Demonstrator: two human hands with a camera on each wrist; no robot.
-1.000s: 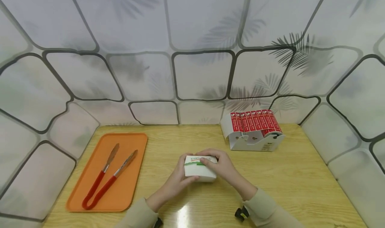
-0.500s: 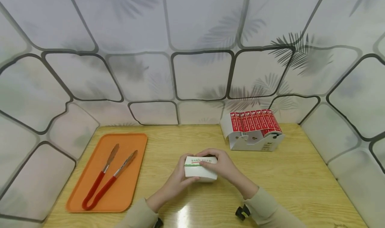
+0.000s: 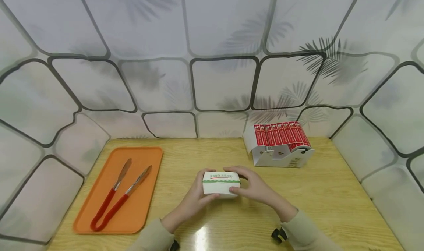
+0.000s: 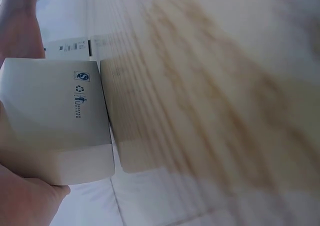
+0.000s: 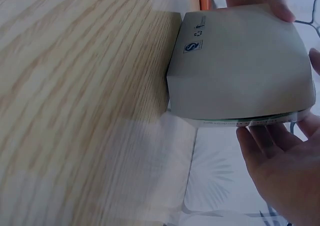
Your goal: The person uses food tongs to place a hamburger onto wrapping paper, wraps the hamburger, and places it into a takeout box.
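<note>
A small white paper food box, with a green wavy stripe and printed lettering on its upper part, is at the table's middle. My left hand grips its left side, thumb along the front and fingers behind. The right hand is around its right end, thumb at the front right corner and fingers reaching behind; a dark gap shows between palm and box. In the left wrist view the white box shows small blue printed marks on its plain side. From the right wrist, the right hand's fingertips lie against the box's far edge.
An orange tray on the left holds red-handled tongs, lying spread. At the back right stands a white carton with a row of red packs. Patterned walls enclose the wooden table.
My right hand has slid right, its thumb moving off the box's printed top to the front right corner, so the lettering shows. The box has tilted slightly. The left hand keeps its grip.
</note>
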